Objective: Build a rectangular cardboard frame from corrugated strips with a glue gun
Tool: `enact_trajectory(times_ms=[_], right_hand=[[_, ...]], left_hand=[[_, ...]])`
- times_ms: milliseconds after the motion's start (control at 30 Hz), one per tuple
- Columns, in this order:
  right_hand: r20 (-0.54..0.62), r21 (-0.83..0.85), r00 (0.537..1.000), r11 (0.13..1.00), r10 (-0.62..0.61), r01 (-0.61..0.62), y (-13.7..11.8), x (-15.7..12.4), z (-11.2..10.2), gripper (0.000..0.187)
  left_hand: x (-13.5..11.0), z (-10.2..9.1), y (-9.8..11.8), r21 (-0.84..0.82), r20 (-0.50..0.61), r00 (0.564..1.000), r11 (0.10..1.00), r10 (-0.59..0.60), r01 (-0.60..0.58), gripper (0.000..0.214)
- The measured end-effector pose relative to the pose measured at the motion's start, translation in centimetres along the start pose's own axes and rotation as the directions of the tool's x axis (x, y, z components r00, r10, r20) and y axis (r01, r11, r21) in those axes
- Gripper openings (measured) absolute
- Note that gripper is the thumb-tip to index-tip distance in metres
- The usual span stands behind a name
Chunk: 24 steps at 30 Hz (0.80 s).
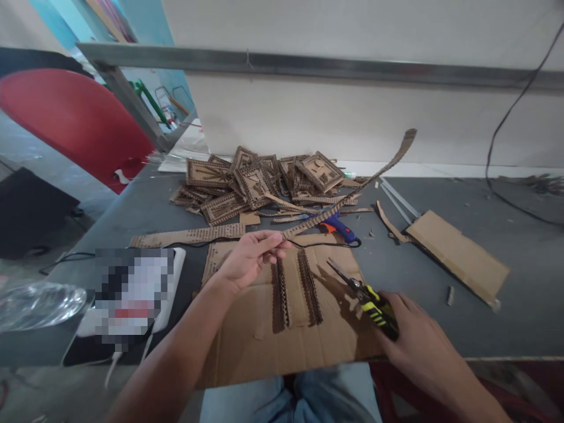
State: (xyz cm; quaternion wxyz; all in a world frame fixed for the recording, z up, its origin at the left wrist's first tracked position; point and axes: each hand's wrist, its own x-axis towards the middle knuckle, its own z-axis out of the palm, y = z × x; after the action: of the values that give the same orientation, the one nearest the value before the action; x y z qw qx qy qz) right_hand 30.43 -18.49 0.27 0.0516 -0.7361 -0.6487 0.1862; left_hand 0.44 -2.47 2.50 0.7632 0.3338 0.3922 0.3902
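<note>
My left hand (253, 255) pinches the near end of a long corrugated cardboard strip (339, 202), whose far end curves up to the right. In my right hand (412, 329) is a pair of scissors (368, 299) with black and yellow handles, the blades pointing up and left. Between my hands lies a large cardboard sheet (247, 352). On it rests a small cardboard panel (294, 288) with ridged strips standing along its two long sides. A blue glue gun (341, 226) lies behind the sheet, partly covered by the held strip.
Several cardboard frames (255, 185) are heaped at the back. A folded cardboard piece (458, 255) lies on the right. To the left are a blurred-out device (134, 296), a clear plastic bottle (42, 305) and a red chair (74, 123). The glue gun's black cable (189, 242) crosses the table.
</note>
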Motion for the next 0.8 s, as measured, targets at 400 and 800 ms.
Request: enact_trajectory(times_ms=[400, 800], right_hand=[[0.203, 0.559, 0.965, 0.829, -0.164, 0.024, -9.0, 0.6, -2.8, 0.034], [0.215, 0.615, 0.968, 0.788, -0.130, -0.031, -11.0, 3.2, -1.3, 0.035]], left_hand=[[0.2, 0.3, -0.5, -0.117, -0.028, 0.998, 0.992, -0.058, 0.054, 0.018], [0.0, 1.1, -0.8, -0.051, -0.019, 0.998, 0.997, -0.059, 0.058, 0.022]])
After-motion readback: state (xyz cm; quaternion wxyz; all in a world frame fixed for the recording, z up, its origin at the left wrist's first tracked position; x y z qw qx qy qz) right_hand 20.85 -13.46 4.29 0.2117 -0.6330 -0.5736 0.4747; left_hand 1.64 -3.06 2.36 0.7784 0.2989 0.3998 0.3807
